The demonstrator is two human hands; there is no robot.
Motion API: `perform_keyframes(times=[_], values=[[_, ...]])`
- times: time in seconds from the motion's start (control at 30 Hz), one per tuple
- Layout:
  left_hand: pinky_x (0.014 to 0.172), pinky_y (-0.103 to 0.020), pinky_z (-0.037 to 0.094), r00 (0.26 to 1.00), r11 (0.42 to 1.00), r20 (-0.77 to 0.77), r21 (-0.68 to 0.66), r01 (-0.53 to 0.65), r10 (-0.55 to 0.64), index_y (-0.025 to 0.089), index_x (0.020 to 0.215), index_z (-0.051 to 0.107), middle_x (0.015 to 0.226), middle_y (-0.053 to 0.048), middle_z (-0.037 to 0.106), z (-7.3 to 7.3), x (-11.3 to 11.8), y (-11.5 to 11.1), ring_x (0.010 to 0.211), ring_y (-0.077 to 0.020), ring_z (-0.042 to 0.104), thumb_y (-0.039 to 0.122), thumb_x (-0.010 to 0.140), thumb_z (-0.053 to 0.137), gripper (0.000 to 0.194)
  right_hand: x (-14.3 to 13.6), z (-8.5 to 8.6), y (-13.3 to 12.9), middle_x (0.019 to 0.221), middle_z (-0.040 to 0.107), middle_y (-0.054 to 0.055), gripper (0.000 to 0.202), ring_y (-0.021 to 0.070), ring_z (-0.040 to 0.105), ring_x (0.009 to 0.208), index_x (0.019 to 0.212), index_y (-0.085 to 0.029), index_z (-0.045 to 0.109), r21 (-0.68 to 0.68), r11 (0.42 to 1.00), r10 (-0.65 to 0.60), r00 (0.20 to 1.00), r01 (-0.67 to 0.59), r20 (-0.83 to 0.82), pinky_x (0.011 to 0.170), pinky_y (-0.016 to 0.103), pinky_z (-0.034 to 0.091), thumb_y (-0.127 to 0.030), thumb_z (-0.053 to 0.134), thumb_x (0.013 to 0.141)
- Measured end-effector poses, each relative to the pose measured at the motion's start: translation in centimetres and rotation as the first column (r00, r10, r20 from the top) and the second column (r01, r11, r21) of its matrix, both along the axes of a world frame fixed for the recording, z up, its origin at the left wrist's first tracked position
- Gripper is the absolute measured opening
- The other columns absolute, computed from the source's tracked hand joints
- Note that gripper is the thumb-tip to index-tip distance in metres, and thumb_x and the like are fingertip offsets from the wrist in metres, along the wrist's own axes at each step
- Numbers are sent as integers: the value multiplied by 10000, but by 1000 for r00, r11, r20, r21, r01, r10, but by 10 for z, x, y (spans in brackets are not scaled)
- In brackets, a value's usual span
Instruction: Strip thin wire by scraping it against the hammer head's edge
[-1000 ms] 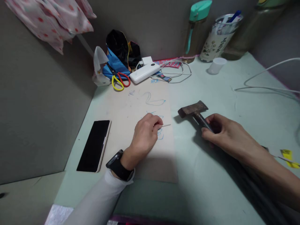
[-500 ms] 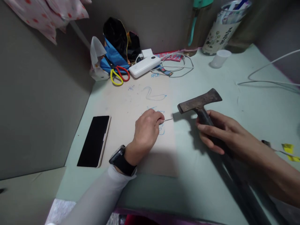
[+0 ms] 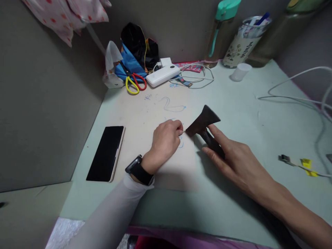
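My left hand, with a black watch on the wrist, pinches a thin metal nail over the pale sheet on the desk. Most of the nail is hidden by my fingers; its tip points right. My right hand is wrapped around the dark handle of a hammer with a flared, wedge-like end. The hammer's narrower face is at the nail's end and seems to touch it. The lower handle is hidden under my right hand and forearm.
A phone lies to the left. Scissors, a white power bank and cables are at the back. A small white cup, pen holder and bottle stand back right. A cable with a yellow tag lies right.
My right hand has brought the hammer left and down, so its head is now at the nail's end. My left hand keeps its pinch, and the view has shifted slightly.
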State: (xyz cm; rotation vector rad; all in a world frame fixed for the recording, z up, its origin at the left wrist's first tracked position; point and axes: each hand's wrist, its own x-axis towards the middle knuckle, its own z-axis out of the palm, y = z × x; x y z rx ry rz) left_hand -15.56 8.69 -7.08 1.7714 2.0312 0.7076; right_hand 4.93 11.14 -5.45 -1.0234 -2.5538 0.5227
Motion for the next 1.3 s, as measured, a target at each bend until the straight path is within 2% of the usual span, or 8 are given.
perform_keyframes(times=[0.27, 0.47, 0.63, 0.73, 0.87, 0.97, 1.13, 1.3], values=[[756, -320, 439, 1000, 1000, -1, 13, -5, 5, 176, 764, 641, 824, -45, 678, -1, 2, 0, 807, -188, 595, 58, 842, 524, 184, -3, 5, 2, 716, 661, 63, 554, 209, 597, 545, 1463, -70, 409, 30, 999, 22, 1000, -22, 2, 522, 309, 454, -349, 395, 984], [750, -314, 435, 1000, 1000, -2, 22, 17, -17, 170, 763, 632, 816, -43, 663, -1, 2, 0, 803, -182, 585, 39, 834, 531, 179, -5, 1, 3, 676, 638, 36, 547, 186, 551, 492, 1467, -80, 394, 46, 998, 42, 999, -43, 12, 479, 292, 419, -333, 394, 982], [743, -309, 438, 1000, 999, -3, 37, 32, -31, 165, 767, 632, 819, -47, 658, -2, 2, -1, 798, -178, 583, 22, 832, 529, 188, -3, 5, 4, 691, 651, 40, 534, 173, 535, 471, 1467, -93, 388, 68, 995, 67, 997, -69, 29, 457, 283, 402, -310, 400, 979], [741, -306, 440, 999, 998, -4, 45, 35, -35, 161, 771, 639, 825, -52, 665, -3, 2, -1, 799, -178, 588, 22, 837, 531, 188, -3, 6, 3, 770, 690, 71, 548, 181, 578, 511, 1486, -94, 356, 70, 995, 68, 997, -70, 39, 472, 284, 422, -276, 403, 971], [736, -311, 442, 999, 998, -28, 43, 39, -38, 158, 779, 655, 821, -57, 673, -4, 1, 0, 795, -187, 596, 37, 851, 522, 194, -7, -1, 3, 938, 722, 114, 589, 218, 673, 676, 1527, -154, 278, 72, 992, 101, 995, -102, 20, 553, 309, 490, -220, 382, 951], [742, -319, 444, 999, 999, -37, 30, 39, -38, 153, 796, 670, 838, -68, 687, -4, 1, 0, 807, -197, 607, 40, 853, 517, 199, -9, -5, 3, 950, 719, 112, 602, 223, 684, 712, 1538, -162, 247, 77, 991, 109, 994, -109, 3, 579, 316, 504, -203, 374, 951], [740, -319, 444, 998, 998, -32, 45, 49, -47, 149, 776, 670, 837, -75, 693, -5, 0, 0, 799, -196, 613, 23, 836, 497, 222, -7, 2, 1, 918, 720, 112, 549, 202, 655, 634, 1498, -129, 306, 96, 991, 91, 995, -94, 32, 510, 288, 450, -220, 397, 964], [741, -319, 447, 998, 999, -50, 19, 47, -46, 151, 771, 673, 832, -78, 697, -3, 0, 2, 799, -199, 618, 23, 828, 496, 226, -8, 0, 0, 999, 724, 135, 588, 219, 688, 730, 1524, -123, 250, 96, 989, 108, 994, -109, 16, 566, 299, 485, -205, 381, 957]])
